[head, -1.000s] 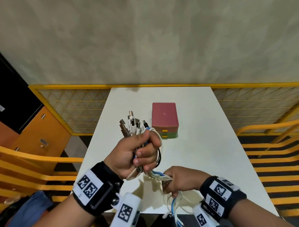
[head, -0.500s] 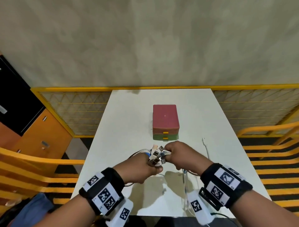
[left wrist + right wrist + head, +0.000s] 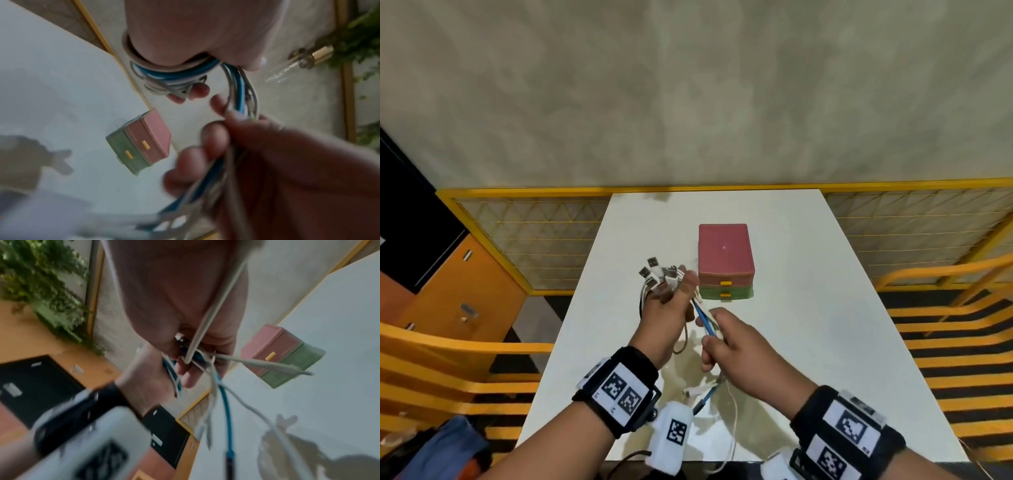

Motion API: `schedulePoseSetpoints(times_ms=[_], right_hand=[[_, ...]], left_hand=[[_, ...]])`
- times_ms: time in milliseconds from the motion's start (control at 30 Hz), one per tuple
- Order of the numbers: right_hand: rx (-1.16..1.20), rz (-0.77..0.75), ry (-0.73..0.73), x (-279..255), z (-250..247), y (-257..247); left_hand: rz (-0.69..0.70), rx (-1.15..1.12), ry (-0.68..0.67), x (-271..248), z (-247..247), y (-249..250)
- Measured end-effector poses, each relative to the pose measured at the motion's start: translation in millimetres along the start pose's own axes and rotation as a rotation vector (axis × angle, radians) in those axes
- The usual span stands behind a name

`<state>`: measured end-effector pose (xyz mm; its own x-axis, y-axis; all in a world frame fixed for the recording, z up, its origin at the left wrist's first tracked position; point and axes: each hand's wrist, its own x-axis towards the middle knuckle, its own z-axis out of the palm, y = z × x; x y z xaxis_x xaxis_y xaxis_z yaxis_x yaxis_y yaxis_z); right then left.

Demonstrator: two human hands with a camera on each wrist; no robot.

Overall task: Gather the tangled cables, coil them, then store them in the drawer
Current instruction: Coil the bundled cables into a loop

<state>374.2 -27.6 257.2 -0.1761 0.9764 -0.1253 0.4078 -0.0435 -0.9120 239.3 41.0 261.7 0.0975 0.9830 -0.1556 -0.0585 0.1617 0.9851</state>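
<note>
My left hand (image 3: pixel 669 308) is raised over the white table (image 3: pixel 808 308) and grips a bundle of white and blue cables (image 3: pixel 659 275), whose USB plugs fan out above the fist. Loops of the cables (image 3: pixel 174 76) wrap round the left hand's fingers. My right hand (image 3: pixel 736 346) grips the trailing strands (image 3: pixel 705 318) just to the right and below. Loose ends (image 3: pixel 705 394) hang down toward the near table edge. The small drawer unit (image 3: pixel 724 260), pink over green with yellow handles, stands behind the hands with both drawers closed.
Yellow railings (image 3: pixel 945 308) run along both sides of the table and behind it. An orange cabinet (image 3: pixel 458 284) stands at the left. A plain wall rises beyond the table's far edge.
The hands, close together low over the table half a second ago, have drawn apart. The left hand has risen with the plug ends, and the right has pulled back along the strands.
</note>
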Motion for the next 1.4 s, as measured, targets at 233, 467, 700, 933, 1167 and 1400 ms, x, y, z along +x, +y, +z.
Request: schedulePoseSetpoints(times_ms=[233,467,700,933,1167,1400], right_hand=[[-0.225,-0.085,0.039,-5,17,8],[-0.389,-0.135,0.073,-3,2,11],[-0.529,-0.151,0.135,-3,-1,24],[0.166,0.235,0.094,-5,-24,14],[0.981,0.610,-0.150,5,-17,14],[1.157,0.709,0.064,14,-15,16]], left_hand=[[-0.080,-0.336,0.103,-5,22,8],[-0.172,-0.580,-0.041,-6,24,9],[-0.014,-0.587,-0.059,4,13,12],[0.164,-0.248,-0.007,10,2,2],[0.150,-0.047,-0.178,-17,24,-13],[-0.206,-0.344,-0.301,-38,44,-25]])
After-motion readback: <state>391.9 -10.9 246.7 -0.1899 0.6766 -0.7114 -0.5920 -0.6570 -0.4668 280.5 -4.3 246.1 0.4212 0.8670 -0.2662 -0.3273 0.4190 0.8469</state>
